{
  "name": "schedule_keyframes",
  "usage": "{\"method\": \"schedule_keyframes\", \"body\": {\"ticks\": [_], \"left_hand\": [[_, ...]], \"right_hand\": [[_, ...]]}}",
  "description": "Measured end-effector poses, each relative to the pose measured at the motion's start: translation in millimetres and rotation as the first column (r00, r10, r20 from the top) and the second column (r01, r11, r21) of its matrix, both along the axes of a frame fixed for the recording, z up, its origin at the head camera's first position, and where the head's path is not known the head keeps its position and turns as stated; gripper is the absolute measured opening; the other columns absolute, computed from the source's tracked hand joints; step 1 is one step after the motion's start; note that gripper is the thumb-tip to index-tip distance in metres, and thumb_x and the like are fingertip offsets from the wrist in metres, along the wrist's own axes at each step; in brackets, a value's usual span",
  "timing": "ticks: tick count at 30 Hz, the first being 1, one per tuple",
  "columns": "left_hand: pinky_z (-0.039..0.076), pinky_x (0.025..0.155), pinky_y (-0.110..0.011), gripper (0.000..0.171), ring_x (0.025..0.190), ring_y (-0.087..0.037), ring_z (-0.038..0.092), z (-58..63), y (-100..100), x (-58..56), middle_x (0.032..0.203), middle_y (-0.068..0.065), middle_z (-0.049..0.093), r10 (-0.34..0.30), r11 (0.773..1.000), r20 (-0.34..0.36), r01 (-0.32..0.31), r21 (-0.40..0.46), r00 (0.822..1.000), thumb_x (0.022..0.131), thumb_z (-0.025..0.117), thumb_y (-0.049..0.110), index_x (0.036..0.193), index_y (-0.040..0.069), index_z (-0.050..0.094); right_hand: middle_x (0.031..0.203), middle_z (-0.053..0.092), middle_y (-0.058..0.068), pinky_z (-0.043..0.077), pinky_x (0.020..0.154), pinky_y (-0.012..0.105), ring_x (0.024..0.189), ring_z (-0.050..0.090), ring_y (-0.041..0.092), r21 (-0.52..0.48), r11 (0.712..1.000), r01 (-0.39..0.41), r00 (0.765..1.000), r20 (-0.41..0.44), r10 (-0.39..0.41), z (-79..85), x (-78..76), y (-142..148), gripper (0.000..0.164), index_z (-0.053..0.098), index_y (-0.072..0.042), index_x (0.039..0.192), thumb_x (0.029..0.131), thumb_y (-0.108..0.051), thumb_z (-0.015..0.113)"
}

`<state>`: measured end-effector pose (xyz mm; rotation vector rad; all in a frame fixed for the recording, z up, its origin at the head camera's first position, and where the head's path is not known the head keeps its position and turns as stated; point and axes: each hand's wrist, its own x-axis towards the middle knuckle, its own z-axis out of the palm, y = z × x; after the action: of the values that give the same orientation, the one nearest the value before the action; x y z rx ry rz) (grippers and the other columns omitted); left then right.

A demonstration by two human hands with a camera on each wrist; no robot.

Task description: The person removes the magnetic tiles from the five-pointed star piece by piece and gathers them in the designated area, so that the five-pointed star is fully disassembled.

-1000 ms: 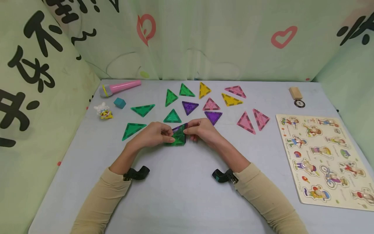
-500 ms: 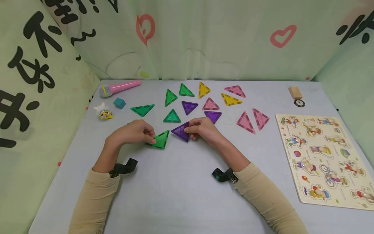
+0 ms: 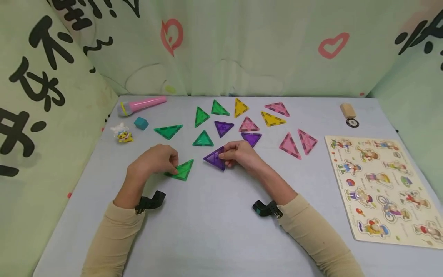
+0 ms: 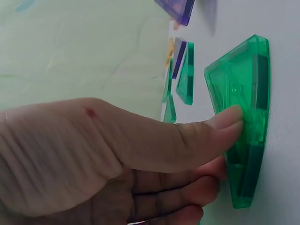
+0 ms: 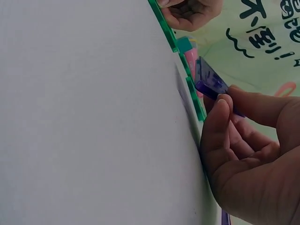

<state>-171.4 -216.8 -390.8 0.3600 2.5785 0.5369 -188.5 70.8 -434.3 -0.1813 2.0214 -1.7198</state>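
My left hand [image 3: 155, 159] pinches a green triangular magnetic tile [image 3: 184, 170] between thumb and fingers, close over the table. In the left wrist view the thumb lies on the face of this see-through green tile [image 4: 243, 93], dark magnets along its long edge. To the right, my right hand [image 3: 238, 154] holds a purple triangular tile [image 3: 214, 158] by one side; the right wrist view shows this purple tile [image 5: 211, 79] tilted, gripped by thumb and fingertips. A gap separates the two held tiles. Just behind them lie a green triangle [image 3: 203, 139] and a purple triangle [image 3: 251, 138].
More green [image 3: 168, 131], yellow [image 3: 273, 119] and pink [image 3: 290, 146] triangles lie across the back. A toy microphone [image 3: 143, 104], teal cube [image 3: 141, 123] and small figurine [image 3: 122, 133] stand left. Right are a wooden block [image 3: 347, 110], round black piece [image 3: 352, 123] and picture puzzle board [image 3: 384, 188].
The green and purple tiles, overlapping one second ago, are now apart. My left hand has moved left with the green tile, while the right hand has stayed nearly in place with the purple one.
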Motion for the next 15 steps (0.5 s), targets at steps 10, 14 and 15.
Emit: {"method": "schedule_keyframes", "body": {"ticks": [10,14,15], "left_hand": [[0.042,0.060,-0.026,0.015,0.071,-0.015,0.052,5.3,1.7,2.9,0.077,-0.001,0.059,-0.037,0.999,0.055,0.036,0.011,0.998,0.081,0.081,0.012,0.079,0.010,0.066],[0.042,0.061,-0.026,0.015,0.072,-0.015,0.052,5.1,1.5,3.3,0.078,-0.001,0.060,-0.039,0.999,0.058,0.039,0.011,0.998,0.082,0.080,0.012,0.080,0.009,0.066],[0.042,0.061,-0.026,0.015,0.072,-0.015,0.052,5.1,1.4,3.5,0.078,-0.001,0.060,-0.039,0.999,0.059,0.039,0.011,0.997,0.082,0.080,0.012,0.080,0.010,0.066]], "right_hand": [[0.069,0.066,0.003,0.055,0.058,0.025,0.059,0.062,0.012,0.169,0.986,0.001,0.998,-0.055,0.008,3.1,4.8,6.4,0.017,0.063,0.001,0.093,0.090,-0.012,0.073],[0.068,0.067,0.005,0.054,0.055,0.027,0.055,0.061,0.014,0.320,0.947,0.024,0.988,-0.155,0.028,3.6,4.2,8.9,0.023,0.064,-0.003,0.104,0.089,-0.017,0.074],[0.067,0.067,0.005,0.053,0.054,0.027,0.054,0.060,0.015,0.350,0.937,0.027,0.984,-0.173,0.036,3.7,3.8,9.4,0.025,0.063,-0.004,0.104,0.089,-0.018,0.074]]}}
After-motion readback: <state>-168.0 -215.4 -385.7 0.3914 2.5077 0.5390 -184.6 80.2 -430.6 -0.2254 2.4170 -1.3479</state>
